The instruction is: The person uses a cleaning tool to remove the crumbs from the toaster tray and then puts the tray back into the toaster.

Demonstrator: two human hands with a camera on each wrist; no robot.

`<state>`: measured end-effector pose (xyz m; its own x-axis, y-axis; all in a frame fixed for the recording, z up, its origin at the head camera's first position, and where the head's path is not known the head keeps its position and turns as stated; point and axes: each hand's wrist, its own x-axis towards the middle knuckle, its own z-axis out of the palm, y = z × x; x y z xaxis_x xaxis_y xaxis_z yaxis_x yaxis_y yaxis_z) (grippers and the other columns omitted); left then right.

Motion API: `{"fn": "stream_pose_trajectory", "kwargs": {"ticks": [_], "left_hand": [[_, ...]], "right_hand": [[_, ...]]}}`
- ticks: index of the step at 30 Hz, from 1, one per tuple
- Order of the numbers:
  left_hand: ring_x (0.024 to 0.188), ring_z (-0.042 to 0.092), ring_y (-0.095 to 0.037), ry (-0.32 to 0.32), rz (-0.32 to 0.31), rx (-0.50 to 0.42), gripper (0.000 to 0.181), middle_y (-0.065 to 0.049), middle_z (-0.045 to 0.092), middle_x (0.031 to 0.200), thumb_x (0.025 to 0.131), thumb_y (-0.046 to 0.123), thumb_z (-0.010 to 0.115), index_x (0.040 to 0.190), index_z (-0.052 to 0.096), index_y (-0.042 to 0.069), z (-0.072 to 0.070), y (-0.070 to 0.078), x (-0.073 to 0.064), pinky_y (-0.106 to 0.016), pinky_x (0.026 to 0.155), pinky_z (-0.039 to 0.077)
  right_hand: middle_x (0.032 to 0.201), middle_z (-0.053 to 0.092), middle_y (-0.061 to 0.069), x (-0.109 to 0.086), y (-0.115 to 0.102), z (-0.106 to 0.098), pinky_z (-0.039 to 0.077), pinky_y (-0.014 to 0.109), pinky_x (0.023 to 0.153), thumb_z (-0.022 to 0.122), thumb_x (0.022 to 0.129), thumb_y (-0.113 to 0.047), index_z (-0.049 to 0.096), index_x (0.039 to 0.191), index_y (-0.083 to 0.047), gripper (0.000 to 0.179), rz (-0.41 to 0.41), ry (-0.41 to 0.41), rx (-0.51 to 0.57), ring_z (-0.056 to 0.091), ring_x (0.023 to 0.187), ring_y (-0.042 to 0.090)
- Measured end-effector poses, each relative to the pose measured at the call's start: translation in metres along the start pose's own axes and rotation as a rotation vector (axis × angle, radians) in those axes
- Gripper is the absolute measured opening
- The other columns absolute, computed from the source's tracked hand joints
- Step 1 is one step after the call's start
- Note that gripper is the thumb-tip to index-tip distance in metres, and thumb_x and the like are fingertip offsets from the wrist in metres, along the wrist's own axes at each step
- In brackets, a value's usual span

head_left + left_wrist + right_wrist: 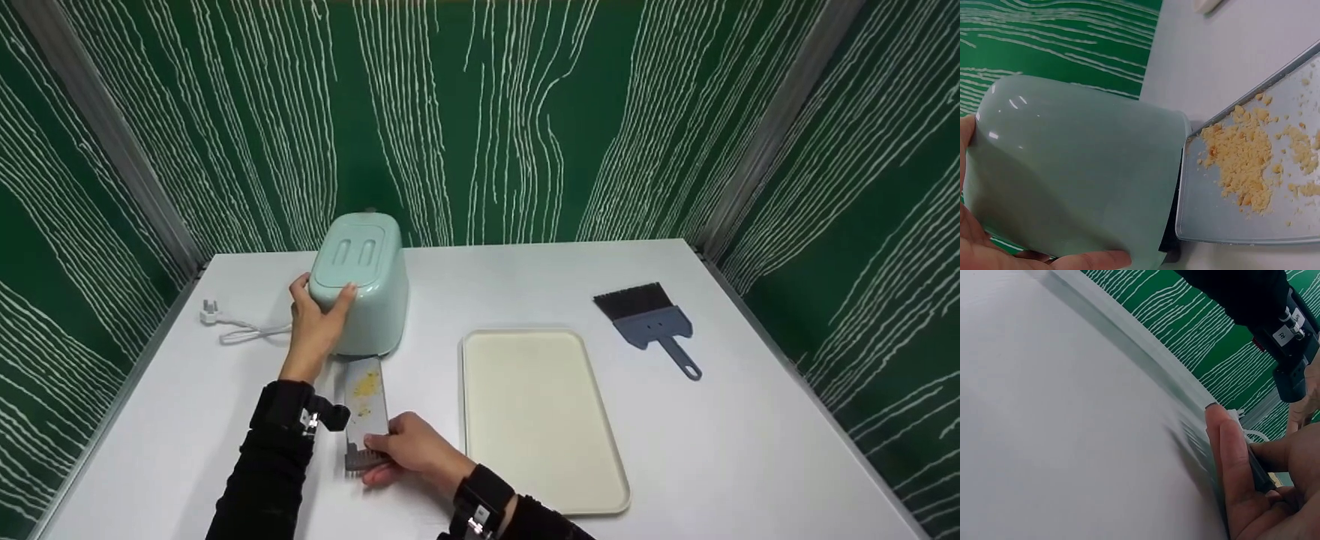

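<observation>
Head view: toaster (375, 311) and crumb tray (356, 424) meet on the left half of the worktop (750, 450)

The left hand (315, 330) grips the mint-green toaster by its top end, thumb on one side, fingers on the other. The right hand (416, 450) pinches the dark near end of the crumb tray, whose far end sits right at the toaster's base. The two hands are apart from each other.

White surface shows between the crumb tray and the cream tray (540, 420), though the right hand reaches across part of that gap. A further strip separates the cream tray from the brush (652, 326), which lies in from the right edge. Left of the toaster, the cord (255, 332) runs to the plug (210, 313), near the left edge.

Counted: one toaster, one crumb tray, one cream tray, one brush, one plug, two hands. The yellow crumbs (1241, 160) are too many to number.
</observation>
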<state>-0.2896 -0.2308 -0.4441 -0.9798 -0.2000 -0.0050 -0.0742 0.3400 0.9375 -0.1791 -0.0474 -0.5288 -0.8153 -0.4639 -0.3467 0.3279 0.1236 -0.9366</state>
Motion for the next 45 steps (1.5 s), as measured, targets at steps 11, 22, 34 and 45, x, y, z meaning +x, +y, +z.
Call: {"fn": "stream_pose_trajectory", "kwargs": {"ticks": [11,22,34,45], "left_hand": [[0.165,0.019,-0.038,-0.008,-0.023,0.009,0.099,-0.024,0.012,0.176,0.103,0.063,0.06,0.168,-0.001,0.019,-0.001,-0.001,0.001,-0.057,0.136,0.02],[0.165,0.019,-0.038,-0.008,-0.019,0.019,0.098,-0.024,0.013,0.176,0.104,0.061,0.06,0.168,0.0,0.018,-0.002,0.0,0.002,-0.056,0.136,0.022],[0.164,0.02,-0.039,0.006,-0.013,0.018,0.097,-0.025,0.016,0.175,0.104,0.058,0.062,0.168,0.003,0.017,-0.002,0.003,0.002,-0.056,0.136,0.021],[0.164,0.021,-0.04,0.011,-0.015,0.031,0.097,-0.028,0.016,0.173,0.104,0.057,0.061,0.168,0.002,0.016,0.0,0.004,0.002,-0.057,0.135,0.022]], "right_hand": [[0.084,0.079,0.02,-0.011,-0.005,-0.009,0.062,0.021,0.054,0.068,0.105,-0.013,0.067,0.1,0.001,0.015,-0.006,0.015,-0.004,0.073,0.055,0.01],[0.085,0.078,0.017,-0.02,-0.017,-0.035,0.063,0.023,0.056,0.07,0.105,-0.016,0.067,0.101,0.0,0.017,-0.025,0.062,-0.016,0.073,0.056,0.011],[0.094,0.078,0.018,-0.025,-0.037,-0.077,0.067,0.028,0.066,0.068,0.106,-0.016,0.068,0.116,0.005,0.024,-0.064,0.079,0.004,0.076,0.064,0.013],[0.088,0.075,0.009,-0.031,-0.046,-0.118,0.064,0.02,0.063,0.062,0.109,-0.015,0.064,0.123,0.011,0.03,-0.101,0.11,0.024,0.075,0.065,0.009]]}}
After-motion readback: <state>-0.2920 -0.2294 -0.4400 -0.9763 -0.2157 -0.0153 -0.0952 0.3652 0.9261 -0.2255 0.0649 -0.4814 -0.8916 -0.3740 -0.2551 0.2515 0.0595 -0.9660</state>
